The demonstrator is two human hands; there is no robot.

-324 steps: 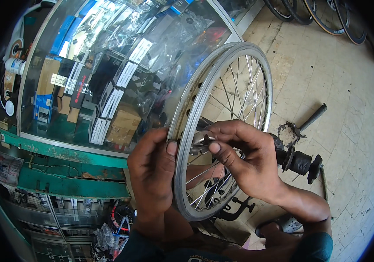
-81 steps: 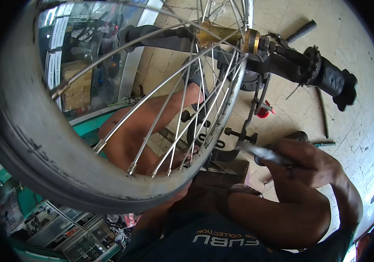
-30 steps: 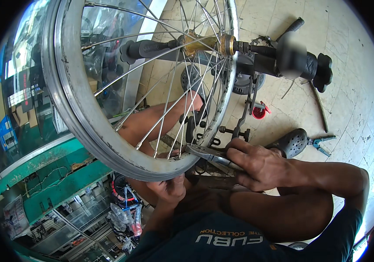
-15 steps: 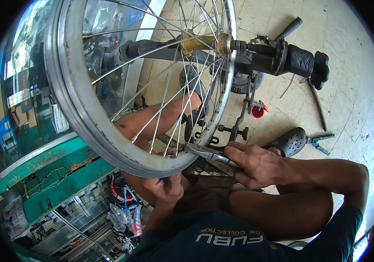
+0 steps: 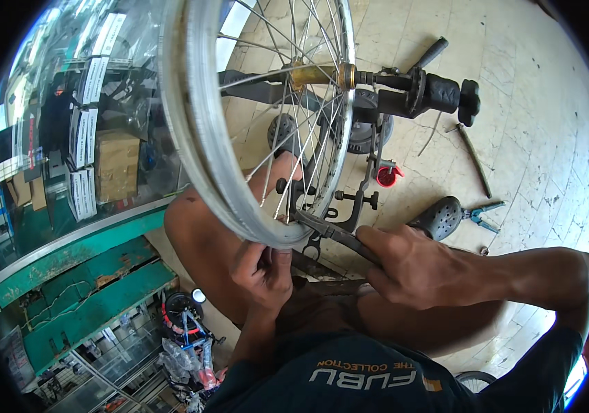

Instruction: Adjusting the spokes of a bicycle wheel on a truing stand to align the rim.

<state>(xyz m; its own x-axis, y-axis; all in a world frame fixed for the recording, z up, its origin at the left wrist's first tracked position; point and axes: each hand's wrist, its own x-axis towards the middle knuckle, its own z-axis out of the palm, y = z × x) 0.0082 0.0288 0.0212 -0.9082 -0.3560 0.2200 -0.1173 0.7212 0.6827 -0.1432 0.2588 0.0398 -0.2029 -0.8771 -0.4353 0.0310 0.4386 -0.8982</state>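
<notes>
A silver spoked bicycle wheel (image 5: 201,124) stands in a black truing stand (image 5: 394,103), its brassy hub (image 5: 312,76) between the arms. My right hand (image 5: 411,265) is closed around the handles of metal pliers (image 5: 339,235). The plier jaws meet the spoke ends at the lower inside of the rim. Just under the rim's lowest part is my left hand (image 5: 263,275), thumb and fingers curled together against its outer side. Whatever lies between those fingertips, if anything, is hidden.
A small red round container (image 5: 387,175), a thin rod (image 5: 473,160) and teal-handled pliers (image 5: 484,217) lie on the tiled floor, near my dark clog (image 5: 439,219). To the left stands a glass display case (image 5: 102,103) on a green base (image 5: 88,282), with a small toy-like bike (image 5: 188,320) by it.
The wheel's near rim appears shifted right and seen more edge-on, as the view has moved. My left thumb and fingertips now show more below the rim. The pliers stay at the spoke ends.
</notes>
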